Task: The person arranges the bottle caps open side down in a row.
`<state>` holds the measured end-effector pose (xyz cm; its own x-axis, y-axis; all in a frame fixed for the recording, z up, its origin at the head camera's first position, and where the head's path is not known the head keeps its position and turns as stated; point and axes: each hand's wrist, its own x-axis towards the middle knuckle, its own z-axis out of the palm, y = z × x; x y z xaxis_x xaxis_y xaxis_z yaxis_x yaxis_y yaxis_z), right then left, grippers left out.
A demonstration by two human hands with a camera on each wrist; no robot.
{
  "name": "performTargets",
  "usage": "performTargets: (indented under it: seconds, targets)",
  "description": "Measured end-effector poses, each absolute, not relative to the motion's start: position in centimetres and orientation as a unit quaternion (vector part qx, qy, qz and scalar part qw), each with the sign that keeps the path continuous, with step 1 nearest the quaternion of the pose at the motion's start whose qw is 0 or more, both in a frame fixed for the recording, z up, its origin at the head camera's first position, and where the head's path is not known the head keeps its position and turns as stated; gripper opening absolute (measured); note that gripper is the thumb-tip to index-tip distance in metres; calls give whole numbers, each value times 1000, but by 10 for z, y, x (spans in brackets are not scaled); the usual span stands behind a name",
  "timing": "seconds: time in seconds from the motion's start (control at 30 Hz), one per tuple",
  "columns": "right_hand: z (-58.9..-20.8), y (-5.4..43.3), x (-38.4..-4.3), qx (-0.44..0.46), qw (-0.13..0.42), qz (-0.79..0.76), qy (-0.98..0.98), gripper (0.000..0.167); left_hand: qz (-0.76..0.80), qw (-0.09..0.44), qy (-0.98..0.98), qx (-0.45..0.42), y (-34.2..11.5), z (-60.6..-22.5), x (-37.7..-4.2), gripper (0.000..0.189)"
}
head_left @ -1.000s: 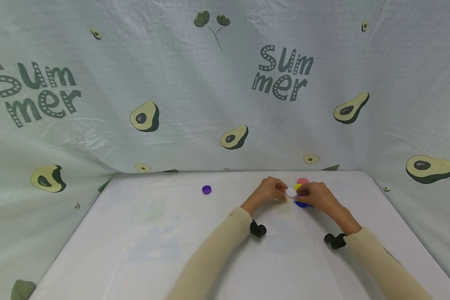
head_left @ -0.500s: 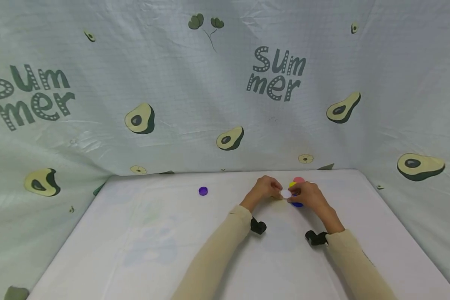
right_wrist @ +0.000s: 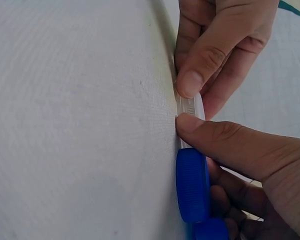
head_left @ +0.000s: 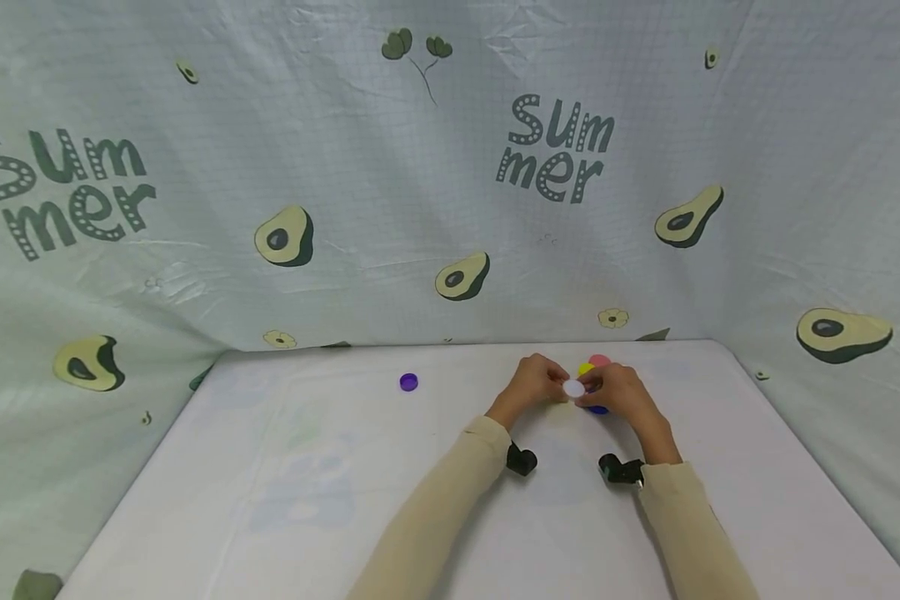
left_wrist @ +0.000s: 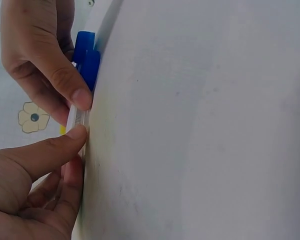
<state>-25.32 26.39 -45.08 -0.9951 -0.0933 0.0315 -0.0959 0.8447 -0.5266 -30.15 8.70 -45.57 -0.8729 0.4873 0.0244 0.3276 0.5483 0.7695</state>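
Both hands meet at a white bottle cap point(head_left: 573, 389) lying top up near the back of the table, right of the middle. My left hand point(head_left: 538, 382) pinches its left side with thumb and fingers. From the right, my right hand point(head_left: 621, 392) grips the opposite side. The white cap's ribbed edge point(right_wrist: 191, 106) shows between the two thumbs in the right wrist view, with a clear rim along the table. Beside the right fingers stand blue bottle caps point(right_wrist: 192, 185), partly hidden in the head view. Yellow point(head_left: 585, 368) and pink point(head_left: 600, 360) caps lie just behind the right hand.
A purple bottle cap point(head_left: 408, 382) lies apart, left of the hands. The white-covered table point(head_left: 450, 500) ends at a hanging curtain point(head_left: 375, 300) printed with avocados. Each wrist wears a small black camera, such as the right one point(head_left: 621, 469).
The right wrist and forearm have swung left, closer to the left arm. Both hands stay at the white cap. The head view has shifted slightly.
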Motion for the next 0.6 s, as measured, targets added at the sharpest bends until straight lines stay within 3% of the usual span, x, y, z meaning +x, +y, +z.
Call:
performTargets:
  seconds: [0.6]
  targets:
    - [-444,267,-251,48,22,296,-954,43,445,91,858,240,79,-455,-301,34]
